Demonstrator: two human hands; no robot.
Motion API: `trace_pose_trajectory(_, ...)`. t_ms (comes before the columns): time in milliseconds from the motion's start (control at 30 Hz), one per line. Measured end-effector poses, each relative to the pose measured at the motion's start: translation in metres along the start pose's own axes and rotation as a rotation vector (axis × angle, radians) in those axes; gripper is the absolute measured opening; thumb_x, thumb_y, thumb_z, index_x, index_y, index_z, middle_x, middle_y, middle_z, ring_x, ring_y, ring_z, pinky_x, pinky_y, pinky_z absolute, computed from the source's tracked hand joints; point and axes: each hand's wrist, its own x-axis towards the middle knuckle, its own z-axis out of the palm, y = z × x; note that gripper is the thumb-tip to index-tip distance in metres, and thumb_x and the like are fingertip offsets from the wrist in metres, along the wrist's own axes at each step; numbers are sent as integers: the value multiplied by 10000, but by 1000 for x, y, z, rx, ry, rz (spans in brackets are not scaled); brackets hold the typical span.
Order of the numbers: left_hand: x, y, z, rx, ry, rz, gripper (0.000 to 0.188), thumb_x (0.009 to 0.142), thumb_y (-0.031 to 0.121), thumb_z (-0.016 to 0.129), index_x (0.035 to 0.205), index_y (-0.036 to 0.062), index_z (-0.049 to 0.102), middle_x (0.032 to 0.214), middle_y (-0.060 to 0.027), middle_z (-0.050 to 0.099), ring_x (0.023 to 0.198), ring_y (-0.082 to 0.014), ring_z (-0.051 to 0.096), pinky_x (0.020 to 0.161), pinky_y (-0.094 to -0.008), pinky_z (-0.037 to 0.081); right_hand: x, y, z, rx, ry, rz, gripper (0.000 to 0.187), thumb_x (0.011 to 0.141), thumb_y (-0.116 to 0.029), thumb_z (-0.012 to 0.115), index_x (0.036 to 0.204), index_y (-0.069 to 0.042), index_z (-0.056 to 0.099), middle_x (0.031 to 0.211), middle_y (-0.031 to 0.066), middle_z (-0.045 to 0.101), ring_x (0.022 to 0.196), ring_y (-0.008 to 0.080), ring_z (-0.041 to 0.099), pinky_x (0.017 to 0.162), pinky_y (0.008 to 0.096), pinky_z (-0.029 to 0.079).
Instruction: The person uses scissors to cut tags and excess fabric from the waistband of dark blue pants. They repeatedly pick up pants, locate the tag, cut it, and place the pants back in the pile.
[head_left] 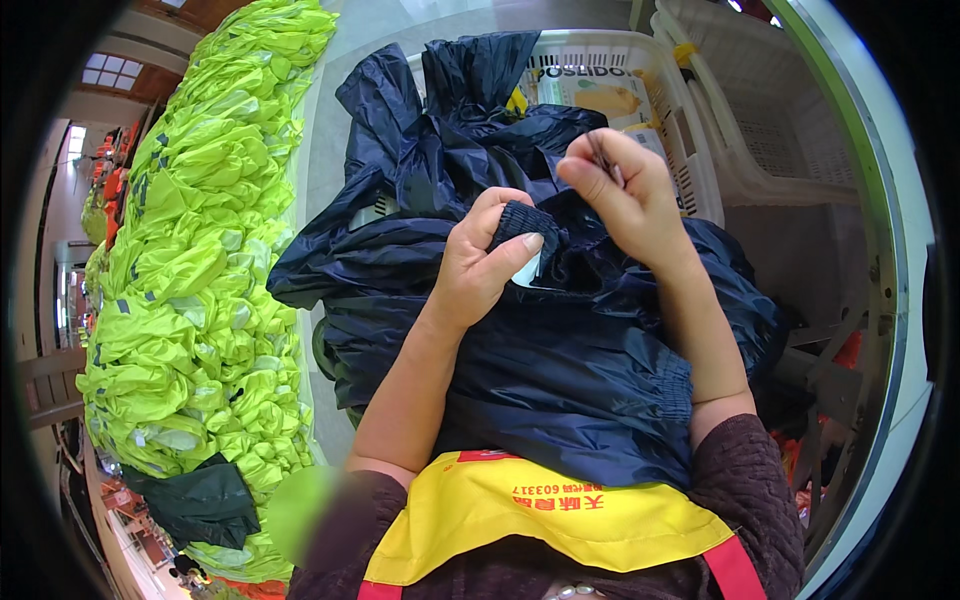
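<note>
A dark navy garment of thin shiny fabric lies spread over the table in front of me. My left hand pinches its ribbed elastic edge, thumb on top, and a small white label shows under the thumb. Raised to the right, my right hand is closed around a small dark metal tool that looks like thread snips; most of it is hidden in the fingers. The tool is apart from the fabric. Another gathered elastic edge lies near my right forearm.
A long heap of bright yellow-green garments runs along the left, with a dark green piece near its front end. Behind the navy fabric stands a white plastic basket holding printed packaging. More white crates stand at the far right.
</note>
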Motion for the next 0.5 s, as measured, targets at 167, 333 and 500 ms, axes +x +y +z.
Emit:
trace_pose_trajectory(167, -1, 0, 2, -190, 5, -28, 226, 811, 44, 548, 1029, -15, 537, 1014, -5, 478, 843, -55, 475, 764, -195, 387, 3, 5, -15, 102, -147, 168, 280, 913, -272, 540, 884, -4, 616, 702, 24, 551, 664, 102, 508, 601, 250, 414)
trace_pose_trajectory(333, 0, 2, -1, -216, -12, 23, 277, 792, 54, 529, 1060, -13, 538, 1042, -12, 480, 868, -59, 480, 795, -195, 382, 0, 0, -17, -31, -360, 74, 345, 921, -318, 491, 889, 11, 589, 747, 69, 564, 698, 163, 528, 642, 289, 419)
trace_pose_trajectory(500, 0, -3, -3, -216, -30, 59, 244, 776, 80, 554, 994, -22, 595, 1129, -47, 466, 930, -89, 484, 833, -222, 383, -1, -9, -9, -305, -433, -92, 338, 904, -306, 529, 822, 17, 583, 675, 121, 530, 621, 242, 527, 577, 332, 417)
